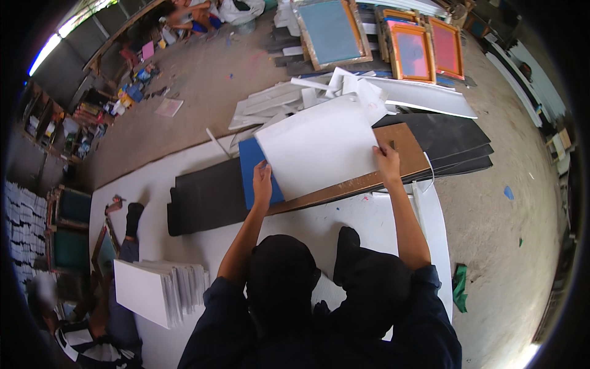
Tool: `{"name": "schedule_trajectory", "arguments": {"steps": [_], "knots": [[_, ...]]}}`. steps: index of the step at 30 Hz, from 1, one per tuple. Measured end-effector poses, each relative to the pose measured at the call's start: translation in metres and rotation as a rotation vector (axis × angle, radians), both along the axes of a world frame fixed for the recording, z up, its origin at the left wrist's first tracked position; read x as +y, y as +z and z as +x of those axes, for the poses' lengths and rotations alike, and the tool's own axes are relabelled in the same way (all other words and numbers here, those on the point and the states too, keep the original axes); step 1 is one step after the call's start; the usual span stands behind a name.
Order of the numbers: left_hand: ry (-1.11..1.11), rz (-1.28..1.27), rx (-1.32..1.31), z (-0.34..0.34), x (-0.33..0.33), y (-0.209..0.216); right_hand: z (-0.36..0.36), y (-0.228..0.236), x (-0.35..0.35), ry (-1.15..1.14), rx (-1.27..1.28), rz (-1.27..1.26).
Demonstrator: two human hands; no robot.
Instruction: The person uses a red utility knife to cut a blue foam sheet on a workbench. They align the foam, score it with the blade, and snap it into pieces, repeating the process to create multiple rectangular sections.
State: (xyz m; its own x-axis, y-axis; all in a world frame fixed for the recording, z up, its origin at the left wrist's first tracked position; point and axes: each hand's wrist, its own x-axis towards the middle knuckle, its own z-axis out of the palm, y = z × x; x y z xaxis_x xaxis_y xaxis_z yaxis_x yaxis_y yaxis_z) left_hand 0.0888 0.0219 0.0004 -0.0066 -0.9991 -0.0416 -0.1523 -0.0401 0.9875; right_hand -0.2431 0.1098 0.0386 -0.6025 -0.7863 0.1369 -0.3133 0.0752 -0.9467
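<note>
A large white rectangular sheet (319, 147) is held tilted in front of me, gripped at both side edges. My left hand (262, 179) pinches its left edge, close to a blue panel (248, 163). At the right edge, the fingers of my right hand (387, 163) close on the sheet. Beneath it lies a long brown board (405, 144), partly covered by the sheet. A small dark item (393, 145) shows by my right fingers; I cannot make out what it is. Long black sheets (206, 200) extend under the boards on both sides.
White offcuts (276, 101) are heaped beyond the boards. Framed screens (335, 31) stand farther back. On the left, a stack of white sheets (144, 289) stands upright beside a seated co-worker (101, 332). A green scrap (460, 288) lies on the floor at right.
</note>
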Motion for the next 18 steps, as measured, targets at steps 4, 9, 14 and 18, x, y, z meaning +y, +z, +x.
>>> {"name": "schedule_trajectory", "arguments": {"steps": [4, 9, 14, 18], "knots": [[0.305, 0.055, -0.954, 0.033, 0.002, -0.058, -0.008, -0.048, 0.019, -0.074, -0.151, 0.178], [0.18, 0.294, -1.007, 0.043, 0.008, -0.069, -0.008, -0.111, 0.04, -0.162, -0.162, 0.348], [0.212, 0.233, -0.939, 0.062, -0.006, -0.057, 0.009, -0.131, 0.033, -0.178, -0.243, 0.459], [0.198, -0.057, -0.169, 0.083, -0.04, -0.022, 0.005, -0.135, 0.018, -0.039, -0.199, 0.364]]}}
